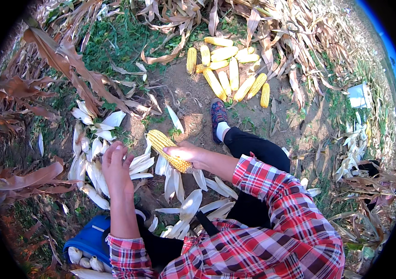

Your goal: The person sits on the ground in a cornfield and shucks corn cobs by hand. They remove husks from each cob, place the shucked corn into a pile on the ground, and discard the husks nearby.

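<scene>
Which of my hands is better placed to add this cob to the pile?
Likely your right hand: it holds the cob and is nearer the pile; your left hand looks empty.

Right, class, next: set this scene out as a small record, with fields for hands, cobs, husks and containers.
Right hand: gripping a bare yellow corn cob
Left hand: left of the cob, fingers loosely curled, nothing visibly held
Loose cobs: bare, yellow, grouped on brown soil beyond a dark patterned shoe
Husks: pale, papery, strewn below the hands
Near container: blue plastic bucket, lower left, holding pale ears
Far container: white bucket, far right
</scene>
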Motion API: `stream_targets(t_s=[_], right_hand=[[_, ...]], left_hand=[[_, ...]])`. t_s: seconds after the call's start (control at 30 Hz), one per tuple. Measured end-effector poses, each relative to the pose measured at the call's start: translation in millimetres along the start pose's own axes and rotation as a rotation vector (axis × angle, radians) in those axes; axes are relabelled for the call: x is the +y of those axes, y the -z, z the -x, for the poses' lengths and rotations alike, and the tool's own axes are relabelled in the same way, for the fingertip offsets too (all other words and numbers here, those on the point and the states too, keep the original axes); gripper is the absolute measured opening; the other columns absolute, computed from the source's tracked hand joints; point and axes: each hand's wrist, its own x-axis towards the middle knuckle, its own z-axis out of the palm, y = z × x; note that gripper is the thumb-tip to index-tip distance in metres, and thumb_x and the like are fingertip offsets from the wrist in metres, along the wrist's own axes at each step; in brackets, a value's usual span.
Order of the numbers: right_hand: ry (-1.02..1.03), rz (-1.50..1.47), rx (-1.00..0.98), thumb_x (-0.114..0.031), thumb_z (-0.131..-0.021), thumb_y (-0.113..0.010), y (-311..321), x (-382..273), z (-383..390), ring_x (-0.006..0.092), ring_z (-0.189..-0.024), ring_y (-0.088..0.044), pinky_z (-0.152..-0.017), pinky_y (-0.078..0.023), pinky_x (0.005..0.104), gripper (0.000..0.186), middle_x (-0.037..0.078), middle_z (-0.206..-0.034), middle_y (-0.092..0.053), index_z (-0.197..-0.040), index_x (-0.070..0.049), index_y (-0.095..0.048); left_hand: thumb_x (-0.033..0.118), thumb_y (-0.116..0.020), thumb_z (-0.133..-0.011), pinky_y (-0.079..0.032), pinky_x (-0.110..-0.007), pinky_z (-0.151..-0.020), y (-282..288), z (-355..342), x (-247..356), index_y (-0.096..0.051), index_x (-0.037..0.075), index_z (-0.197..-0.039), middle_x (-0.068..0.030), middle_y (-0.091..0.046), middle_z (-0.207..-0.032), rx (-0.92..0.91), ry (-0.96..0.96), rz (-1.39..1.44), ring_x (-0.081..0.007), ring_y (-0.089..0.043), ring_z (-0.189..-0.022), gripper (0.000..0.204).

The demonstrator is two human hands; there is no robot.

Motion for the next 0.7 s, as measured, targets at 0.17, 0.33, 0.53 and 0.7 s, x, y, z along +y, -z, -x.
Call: stream_targets(t_s=[0.17,0.33,0.53,0.7], right_hand=[[0.158,-0.355,0.147,-0.030,-0.090,-0.060,67.2,-51.0,-9.2,0.0197,-0.058,-0.059,-0.051,-0.051,0.0359,0.030,0.009,-0.076,-0.060,-0.103,-0.003,-0.056],[0.541,-0.417,0.399,-0.029,-0.090,-0.059,129.0,-151.9,-9.7,0.0215,-0.075,-0.060,-0.065,-0.054,0.0371,0.031,0.008,-0.087,-0.060,-0.108,-0.006,-0.053],[0.702,-0.015,0.646,-0.020,-0.087,-0.063,126.1,-160.6,-3.4,0.0200,-0.089,-0.059,-0.074,-0.052,0.0337,0.037,0.011,-0.102,-0.058,-0.116,-0.002,-0.049],[0.390,0.367,0.243,-0.019,-0.088,-0.061,73.7,-119.3,27.8,0.0122,-0.077,-0.058,-0.069,-0.050,0.0283,0.026,0.004,-0.089,-0.061,-0.106,-0.002,-0.054]], left_hand=[[0.013,-0.057,-0.088,-0.050,-0.031,-0.071,4.7,5.3,8.9,-0.056,0.005,-0.101,-0.0049,-0.058,-0.096,-0.056,0.071,0.095,-0.0150,-0.057,-0.086,0.015],[0.012,-0.055,-0.089,-0.050,-0.029,-0.066,12.0,11.1,3.9,-0.056,0.005,-0.098,-0.0055,-0.060,-0.092,-0.146,0.124,0.096,-0.0132,-0.058,-0.077,0.011],[0.013,-0.055,-0.090,-0.050,-0.028,-0.066,12.8,24.0,2.4,-0.056,0.004,-0.100,-0.0068,-0.061,-0.092,-0.313,0.216,-0.032,-0.0137,-0.059,-0.077,0.014],[0.013,-0.055,-0.090,-0.049,-0.027,-0.067,8.5,31.0,6.1,-0.055,0.002,-0.101,-0.0068,-0.060,-0.092,-0.350,0.205,-0.060,-0.0128,-0.058,-0.076,0.016]])
